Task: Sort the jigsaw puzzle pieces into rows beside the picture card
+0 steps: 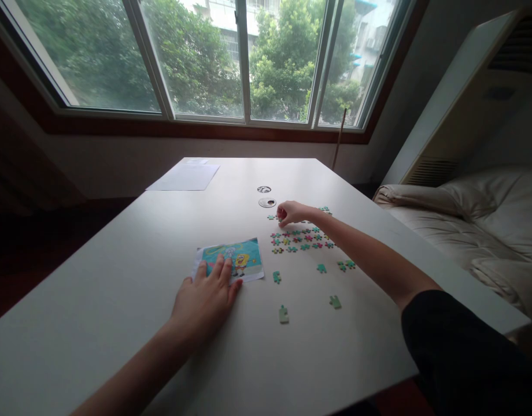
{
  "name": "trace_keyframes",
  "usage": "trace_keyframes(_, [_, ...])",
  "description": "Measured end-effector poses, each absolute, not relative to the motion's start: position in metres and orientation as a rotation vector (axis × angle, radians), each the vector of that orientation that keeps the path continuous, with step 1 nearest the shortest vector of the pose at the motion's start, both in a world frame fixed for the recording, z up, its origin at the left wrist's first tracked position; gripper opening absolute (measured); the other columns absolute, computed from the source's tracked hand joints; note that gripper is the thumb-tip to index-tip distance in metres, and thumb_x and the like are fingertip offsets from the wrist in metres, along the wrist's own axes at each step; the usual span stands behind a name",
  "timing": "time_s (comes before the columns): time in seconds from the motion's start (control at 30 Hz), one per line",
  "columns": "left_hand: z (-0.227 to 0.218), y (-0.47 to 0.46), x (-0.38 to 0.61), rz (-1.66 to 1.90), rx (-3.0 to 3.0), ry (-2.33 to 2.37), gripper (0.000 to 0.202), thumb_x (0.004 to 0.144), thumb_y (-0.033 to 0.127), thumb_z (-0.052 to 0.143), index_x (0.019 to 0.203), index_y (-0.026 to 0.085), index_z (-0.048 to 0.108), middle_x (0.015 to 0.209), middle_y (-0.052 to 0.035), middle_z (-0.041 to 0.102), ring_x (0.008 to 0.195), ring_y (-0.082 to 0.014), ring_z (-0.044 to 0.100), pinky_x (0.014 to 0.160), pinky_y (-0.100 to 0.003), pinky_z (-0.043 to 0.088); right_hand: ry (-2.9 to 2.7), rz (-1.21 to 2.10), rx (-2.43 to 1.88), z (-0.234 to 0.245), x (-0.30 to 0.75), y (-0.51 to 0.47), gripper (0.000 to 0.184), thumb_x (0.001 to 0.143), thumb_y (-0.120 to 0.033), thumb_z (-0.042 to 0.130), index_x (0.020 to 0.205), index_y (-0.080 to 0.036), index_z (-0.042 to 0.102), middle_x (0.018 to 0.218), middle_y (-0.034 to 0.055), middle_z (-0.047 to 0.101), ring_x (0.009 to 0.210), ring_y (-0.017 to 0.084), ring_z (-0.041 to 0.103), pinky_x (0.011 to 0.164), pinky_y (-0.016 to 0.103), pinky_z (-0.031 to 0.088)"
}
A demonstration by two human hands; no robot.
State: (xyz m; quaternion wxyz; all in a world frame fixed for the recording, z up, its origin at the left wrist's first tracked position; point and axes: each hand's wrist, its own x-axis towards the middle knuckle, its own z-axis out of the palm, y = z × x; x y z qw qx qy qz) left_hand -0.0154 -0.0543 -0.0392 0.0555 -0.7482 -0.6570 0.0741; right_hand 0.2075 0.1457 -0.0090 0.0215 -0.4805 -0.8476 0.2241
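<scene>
My left hand point(207, 292) lies flat with its fingers spread on a printed cartoon picture point(252, 263), covering its lower left part. The picture shows a yellow square character on a blue-green ground. Farther off, my right hand point(291, 214) is pinched at the far left corner of the laid-out pieces, its fingertips on a small greenish jigsaw puzzle piece that they mostly hide. Rows of jigsaw pieces point(297, 239) in green, pink and yellow lie apart from one another below my right forearm, which hides some of them. Nearer to me are several loose green pieces point(284, 315).
Everything rests on a white table point(118, 260). Two round grommets point(267, 203) are set in it beyond the pieces. White paper sheets point(183, 177) lie at the far left corner. A cushioned sofa point(465, 214) stands to the right, and a window point(244, 63) is behind the table.
</scene>
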Motion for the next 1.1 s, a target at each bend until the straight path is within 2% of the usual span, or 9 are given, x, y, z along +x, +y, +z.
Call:
trace_keyframes(0.1, [-0.037,-0.055,-0.014,0.236,-2.278,-1.997,0.053,0.087,0.041,0.024,0.131,0.014,0.034,0.138,-0.0102,0.033,0.121,-0.0337,0.03,0.084,-0.044,0.037,-2.6,0.665,-1.385,-0.007,0.222,0.126,0.031,0.068,-0.026,0.063,0.096,-0.016,0.062,0.08,0.0033,0.062,0.066,0.01,0.053,0.06,0.02,0.039])
trace_keyframes(0.2, [-0.035,-0.055,-0.013,0.241,-2.283,-1.989,0.052,0.087,0.041,0.025,0.131,0.013,0.035,0.137,-0.0105,0.034,0.121,-0.0335,0.031,0.084,-0.043,0.037,-2.585,0.684,-1.277,-0.003,0.246,0.101,0.024,0.072,-0.029,0.058,0.089,-0.015,0.066,0.07,0.0022,0.061,0.061,0.01,0.052,0.056,0.02,0.038])
trace_keyframes(0.4, [-0.037,-0.055,-0.012,0.214,-2.281,-1.938,0.052,0.088,0.039,0.025,0.129,0.01,0.038,0.135,-0.0143,0.037,0.117,-0.0329,0.036,0.084,-0.043,0.038,-2.451,0.915,-1.307,0.002,0.315,0.062,0.032,0.069,-0.039,0.058,0.087,-0.013,0.065,0.079,0.0054,0.064,0.07,0.014,0.057,0.063,0.023,0.043])
trace_keyframes(0.57, [-0.039,-0.053,-0.011,0.188,-2.288,-1.903,0.051,0.087,0.037,0.027,0.127,0.009,0.04,0.133,-0.016,0.039,0.115,-0.0329,0.039,0.081,-0.043,0.041,-2.356,0.93,-1.489,-0.002,0.367,0.043,0.046,0.07,-0.048,0.055,0.098,-0.014,0.064,0.074,0.0048,0.063,0.064,0.014,0.053,0.057,0.024,0.038])
trace_keyframes(0.8, [-0.042,-0.054,-0.009,0.13,-2.316,-1.772,0.048,0.087,0.033,0.029,0.121,0.003,0.048,0.124,-0.0225,0.046,0.104,-0.0339,0.048,0.076,-0.043,0.043,-2.2,1.003,-1.585,-0.01,0.403,0.02,0.042,0.067,-0.05,0.058,0.088,-0.015,0.066,0.079,0.0055,0.065,0.073,0.017,0.055,0.066,0.027,0.04])
trace_keyframes(1.0, [-0.048,-0.063,-0.016,0.084,-2.325,-1.735,0.05,0.086,0.036,0.028,0.122,0.007,0.048,0.125,-0.0186,0.047,0.107,-0.0327,0.047,0.077,-0.043,0.044,-1.981,1.128,-1.706,-0.028,0.405,0.009,0.041,0.064,-0.048,0.061,0.087,-0.014,0.063,0.076,0.0046,0.062,0.061,0.013,0.053,0.054,0.023,0.039])
trace_keyframes(1.1, [-0.052,-0.068,-0.021,0.044,-2.317,-1.753,0.051,0.086,0.038,0.027,0.124,0.009,0.046,0.127,-0.0153,0.047,0.11,-0.0312,0.045,0.079,-0.043,0.043,-1.9,1.186,-1.707,-0.03,0.401,0.005,0.037,0.063,-0.044,0.063,0.084,-0.013,0.062,0.074,0.0043,0.062,0.061,0.012,0.053,0.053,0.022,0.039])
